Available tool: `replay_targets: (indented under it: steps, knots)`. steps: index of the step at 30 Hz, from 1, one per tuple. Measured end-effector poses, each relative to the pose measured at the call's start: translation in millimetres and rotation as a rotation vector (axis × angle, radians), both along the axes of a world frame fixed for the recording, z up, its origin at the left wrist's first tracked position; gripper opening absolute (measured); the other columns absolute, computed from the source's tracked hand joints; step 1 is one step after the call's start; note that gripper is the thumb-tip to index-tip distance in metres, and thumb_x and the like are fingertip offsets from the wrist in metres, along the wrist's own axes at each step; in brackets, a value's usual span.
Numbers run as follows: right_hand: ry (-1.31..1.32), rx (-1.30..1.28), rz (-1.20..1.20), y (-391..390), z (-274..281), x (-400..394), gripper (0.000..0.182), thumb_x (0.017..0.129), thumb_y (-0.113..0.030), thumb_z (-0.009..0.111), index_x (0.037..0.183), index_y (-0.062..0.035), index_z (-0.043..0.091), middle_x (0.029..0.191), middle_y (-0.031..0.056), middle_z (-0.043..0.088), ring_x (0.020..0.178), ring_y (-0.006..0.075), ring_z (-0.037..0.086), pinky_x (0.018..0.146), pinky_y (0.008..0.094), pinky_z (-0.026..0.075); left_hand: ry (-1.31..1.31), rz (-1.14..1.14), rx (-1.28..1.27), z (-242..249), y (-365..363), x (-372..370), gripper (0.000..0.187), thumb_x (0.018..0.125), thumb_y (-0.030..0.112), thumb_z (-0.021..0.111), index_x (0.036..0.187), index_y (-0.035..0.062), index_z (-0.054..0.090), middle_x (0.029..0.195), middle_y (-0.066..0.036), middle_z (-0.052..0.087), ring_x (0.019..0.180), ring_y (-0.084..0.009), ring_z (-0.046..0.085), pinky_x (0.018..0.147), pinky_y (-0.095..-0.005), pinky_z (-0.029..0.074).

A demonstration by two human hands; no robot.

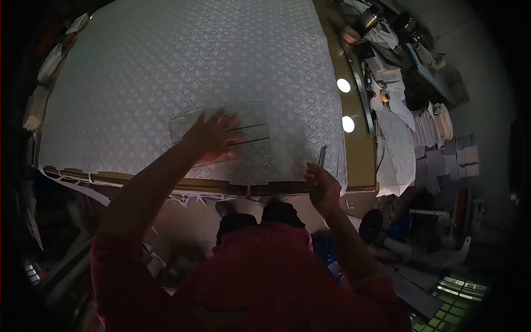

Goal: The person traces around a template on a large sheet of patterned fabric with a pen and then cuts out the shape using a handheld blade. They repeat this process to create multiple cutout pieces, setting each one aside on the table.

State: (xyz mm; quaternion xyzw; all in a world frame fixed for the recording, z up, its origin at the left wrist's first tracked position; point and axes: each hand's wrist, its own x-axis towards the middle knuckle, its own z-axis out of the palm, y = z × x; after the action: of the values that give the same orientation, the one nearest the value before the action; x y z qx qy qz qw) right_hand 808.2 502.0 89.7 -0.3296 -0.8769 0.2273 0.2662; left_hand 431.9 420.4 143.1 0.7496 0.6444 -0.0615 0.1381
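Note:
Pale patterned fabric (221, 66) covers a large table. A clear template with dark lines (255, 119) lies on it near the front edge. My left hand (213, 135) is over the template, fingers spread and slightly blurred, holding nothing. Near the fabric's front right corner, my right hand (322, 185) is closed around a thin metallic tool (322, 156), which points up and away from me. What kind of tool it is cannot be made out.
Along the right, a brown table strip (359, 160) carries two bright round spots and a long dark bar. Beyond are stacked papers (431, 130), a cut patterned piece (394, 149) and a metallic container (369, 21). More folded material (37, 108) sits at the left edge.

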Motion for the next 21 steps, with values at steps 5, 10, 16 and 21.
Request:
replay_targets:
  steps: [5, 10, 16, 21]
  knots:
    - [-0.322, 0.052, 0.081, 6, 22, -35, 0.042, 0.086, -0.011, 0.076, 0.124, -0.0113, 0.059, 0.108, 0.0170, 0.072, 0.088, 0.0383, 0.072, 0.070, 0.0465, 0.059, -0.158, 0.105, 0.328, -48, -49, -45, 0.031, 0.090, 0.037, 0.077, 0.120, 0.0295, 0.072, 0.156, -0.007, 0.051, 0.150, -0.0412, 0.038, 0.117, -0.0685, 0.027]
    - [-0.291, 0.041, 0.192, 10, 43, -50, 0.048, 0.084, -0.013, 0.079, 0.127, -0.0097, 0.057, 0.104, 0.0166, 0.068, 0.088, 0.0381, 0.072, 0.070, 0.0467, 0.059, -0.255, 0.172, 0.488, -58, -76, -52, 0.023, 0.087, 0.029, 0.081, 0.109, 0.0265, 0.076, 0.151, -0.008, 0.057, 0.146, -0.0424, 0.044, 0.118, -0.0694, 0.025]
    - [-0.408, 0.076, 0.332, 16, 37, -53, 0.054, 0.082, -0.013, 0.078, 0.130, -0.0069, 0.055, 0.113, 0.0200, 0.065, 0.102, 0.0411, 0.068, 0.077, 0.0471, 0.059, -0.134, 0.430, 0.664, -68, -93, -16, 0.025, 0.091, 0.023, 0.074, 0.116, 0.0219, 0.075, 0.152, -0.015, 0.053, 0.144, -0.0448, 0.044, 0.118, -0.0696, 0.025]
    - [-0.225, 0.363, 0.558, 14, 41, -53, 0.041, 0.083, -0.004, 0.070, 0.123, -0.0050, 0.060, 0.128, 0.0232, 0.065, 0.114, 0.0410, 0.066, 0.087, 0.0447, 0.060, -0.159, 0.462, 0.664, -61, -92, -10, 0.029, 0.091, 0.022, 0.073, 0.120, 0.0201, 0.071, 0.154, -0.017, 0.051, 0.144, -0.0464, 0.042, 0.118, -0.0697, 0.025]
